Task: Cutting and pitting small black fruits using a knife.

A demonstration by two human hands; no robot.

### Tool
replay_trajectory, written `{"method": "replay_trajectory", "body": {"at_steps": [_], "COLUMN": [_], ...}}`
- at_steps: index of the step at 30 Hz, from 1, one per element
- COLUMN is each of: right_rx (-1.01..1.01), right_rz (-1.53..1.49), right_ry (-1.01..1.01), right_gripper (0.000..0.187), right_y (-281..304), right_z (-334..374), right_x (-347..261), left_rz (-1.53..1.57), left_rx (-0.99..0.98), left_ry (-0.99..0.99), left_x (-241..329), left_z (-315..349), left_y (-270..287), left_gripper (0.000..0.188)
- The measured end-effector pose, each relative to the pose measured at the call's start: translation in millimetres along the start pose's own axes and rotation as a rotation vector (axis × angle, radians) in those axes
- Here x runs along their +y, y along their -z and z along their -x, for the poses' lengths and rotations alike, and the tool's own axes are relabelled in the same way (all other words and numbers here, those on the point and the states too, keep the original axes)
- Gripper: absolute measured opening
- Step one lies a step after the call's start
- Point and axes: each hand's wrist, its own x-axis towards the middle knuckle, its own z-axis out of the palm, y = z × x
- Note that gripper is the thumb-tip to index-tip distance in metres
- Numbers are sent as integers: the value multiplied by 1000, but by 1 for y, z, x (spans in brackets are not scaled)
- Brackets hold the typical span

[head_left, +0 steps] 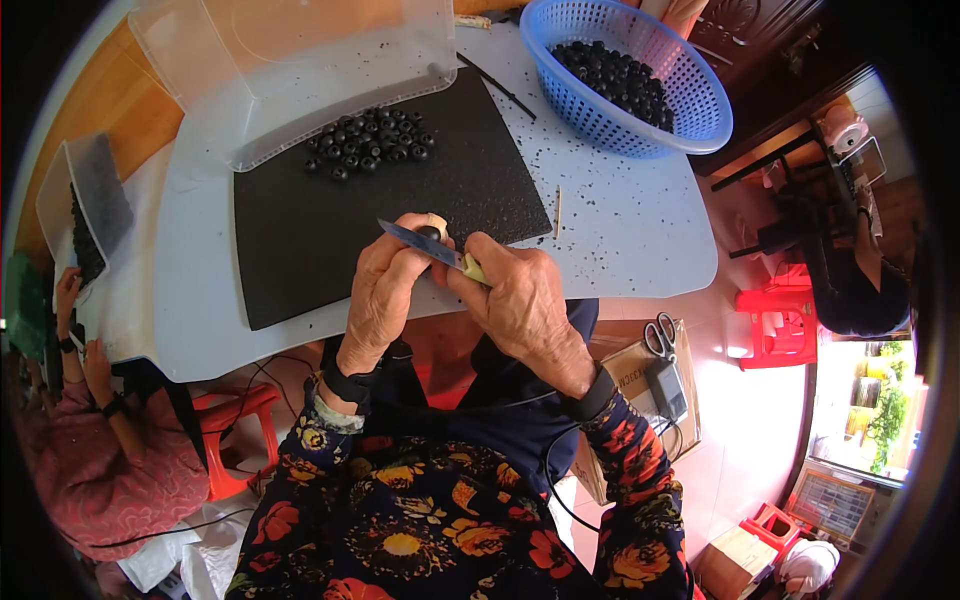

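Over the near edge of a black mat [290, 240], my left hand [388, 275] is closed on a small black round piece [430, 233]. A pale wrap covers one of its fingertips. My right hand [525, 300] grips a knife [425, 243] by its pale yellow-green handle. The blade points left and lies across the black piece and my left fingers; whether it cuts in, I cannot tell. Farther up the mat sits a pile of black round pieces [370, 140], some showing a hole.
A tilted clear plastic bin [300, 130] stands behind the pile. At the far right is a blue basket [600, 125] of black pieces. A thin stick [559, 212] and black crumbs lie on the table [640, 230]. Another person [120, 450] works at left beside a smaller bin [105, 200].
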Motion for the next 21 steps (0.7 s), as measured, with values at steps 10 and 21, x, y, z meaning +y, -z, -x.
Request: {"method": "replay_trajectory", "body": {"at_steps": [10, 21], "right_rx": [-16, -15], "right_rz": [-10, -4], "right_ry": [16, 29], "right_gripper": [28, 24], "right_y": [1, 6], "right_z": [-4, -10], "right_x": [2, -5], "left_rz": [-47, -32], "left_rx": [-5, 8], "left_ry": [-7, 17], "left_x": [1, -1], "left_z": [0, 0], "left_y": [0, -1], "left_gripper": [23, 25]}}
